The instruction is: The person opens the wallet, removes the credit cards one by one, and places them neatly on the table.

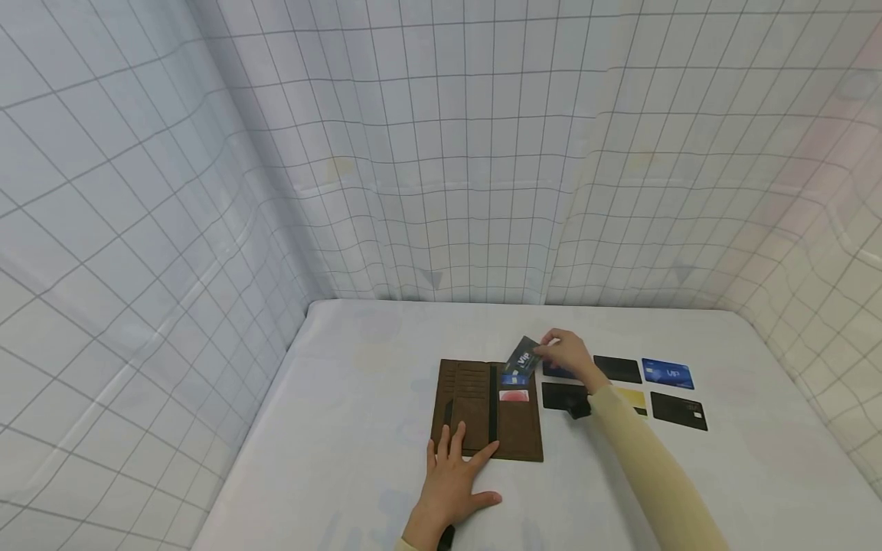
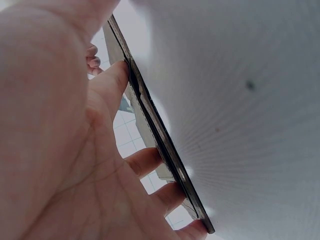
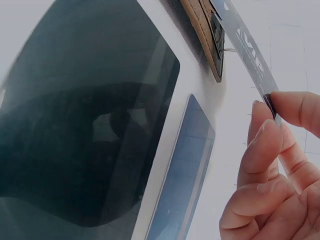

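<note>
A brown wallet (image 1: 517, 444) lies spread flat on the white table, with slots on both halves and a black band down its middle. My left hand (image 1: 449, 484) rests with spread fingers on its near left edge. Between thumb and fingers, my right hand (image 1: 566, 352) pinches a corner of a dark grey VIP card (image 1: 522, 355). That card tilts over the wallet's upper right slots, its lower end overlapping a blue card (image 1: 514, 379) there. Just below, a white and red card (image 1: 514, 396) shows in a slot. The right wrist view shows the pinched VIP card (image 3: 250, 55) edge-on.
Right of the wallet lie loose cards in two rows: a dark blue card (image 1: 556, 372) partly behind my right hand, black cards (image 1: 617, 370), a blue VIP card (image 1: 668, 373) and a yellow card (image 1: 630, 397) partly under my forearm. Grid-patterned white curtains (image 1: 448, 153) enclose the table.
</note>
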### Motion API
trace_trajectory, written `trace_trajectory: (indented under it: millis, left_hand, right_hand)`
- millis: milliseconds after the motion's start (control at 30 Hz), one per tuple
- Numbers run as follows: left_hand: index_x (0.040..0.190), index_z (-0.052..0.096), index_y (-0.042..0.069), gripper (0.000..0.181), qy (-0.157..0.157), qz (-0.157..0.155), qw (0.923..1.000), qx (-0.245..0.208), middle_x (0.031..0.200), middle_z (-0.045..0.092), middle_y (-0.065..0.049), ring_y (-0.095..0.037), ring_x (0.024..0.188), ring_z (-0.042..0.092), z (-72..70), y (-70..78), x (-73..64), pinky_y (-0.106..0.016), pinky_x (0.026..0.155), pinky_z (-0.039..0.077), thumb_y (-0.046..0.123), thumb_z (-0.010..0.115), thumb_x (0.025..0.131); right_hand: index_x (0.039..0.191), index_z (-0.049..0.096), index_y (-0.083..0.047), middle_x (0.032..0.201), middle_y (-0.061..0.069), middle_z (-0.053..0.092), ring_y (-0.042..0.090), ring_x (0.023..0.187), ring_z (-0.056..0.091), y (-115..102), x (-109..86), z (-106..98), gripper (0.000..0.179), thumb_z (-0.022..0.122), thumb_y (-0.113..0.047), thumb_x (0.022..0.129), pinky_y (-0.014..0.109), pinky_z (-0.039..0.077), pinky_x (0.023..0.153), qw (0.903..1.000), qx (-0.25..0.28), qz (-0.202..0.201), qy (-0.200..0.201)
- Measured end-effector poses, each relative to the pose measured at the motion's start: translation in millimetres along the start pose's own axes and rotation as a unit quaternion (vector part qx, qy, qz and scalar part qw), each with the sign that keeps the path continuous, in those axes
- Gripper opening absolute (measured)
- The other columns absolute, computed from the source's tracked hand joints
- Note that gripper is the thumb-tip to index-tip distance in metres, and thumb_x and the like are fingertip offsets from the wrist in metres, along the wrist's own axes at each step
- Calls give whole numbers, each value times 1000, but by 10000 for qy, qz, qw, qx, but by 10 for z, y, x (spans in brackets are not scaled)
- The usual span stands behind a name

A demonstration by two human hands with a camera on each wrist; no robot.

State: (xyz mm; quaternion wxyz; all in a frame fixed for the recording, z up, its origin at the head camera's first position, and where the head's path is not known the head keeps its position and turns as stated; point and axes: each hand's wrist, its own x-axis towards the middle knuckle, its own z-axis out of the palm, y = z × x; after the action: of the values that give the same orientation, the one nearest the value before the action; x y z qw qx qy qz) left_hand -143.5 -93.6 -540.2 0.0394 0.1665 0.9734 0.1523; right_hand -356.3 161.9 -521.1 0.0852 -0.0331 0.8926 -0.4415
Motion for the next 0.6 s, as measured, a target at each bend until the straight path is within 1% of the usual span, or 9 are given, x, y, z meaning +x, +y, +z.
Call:
trace_trajectory:
  millis: [167, 333, 600]
  left_hand:
    - [141, 45, 38, 75, -1, 11, 10000, -27, 148, 27, -23, -49, 135, 19, 1, -7, 2, -68, 98, 20, 62, 67, 74]
    - [140, 45, 38, 74, -39, -9, 10000, -15, 149, 26, -22, -49, 135, 19, -3, 0, -2, -68, 98, 20, 62, 67, 74]
    - [140, 45, 38, 74, -69, -17, 10000, -37, 149, 26, -22, -48, 135, 18, -1, -6, -4, -68, 99, 19, 62, 67, 74]
  right_hand:
    - [93, 59, -4, 79, 7, 69, 20, 62, 60, 9, -24, -22, 21, 67, -22, 87, 34, 47, 63, 10000, 68, 64, 33]
    - [91, 58, -3, 76, 6, 68, 20, 60, 59, 25, -32, -43, 19, 66, -19, 86, 32, 45, 60, 9996, 215, 145, 82]
    - [90, 55, -2, 79, 8, 69, 20, 62, 59, 18, -106, -88, 17, 63, -17, 89, 34, 45, 62, 9992, 396, 53, 53]
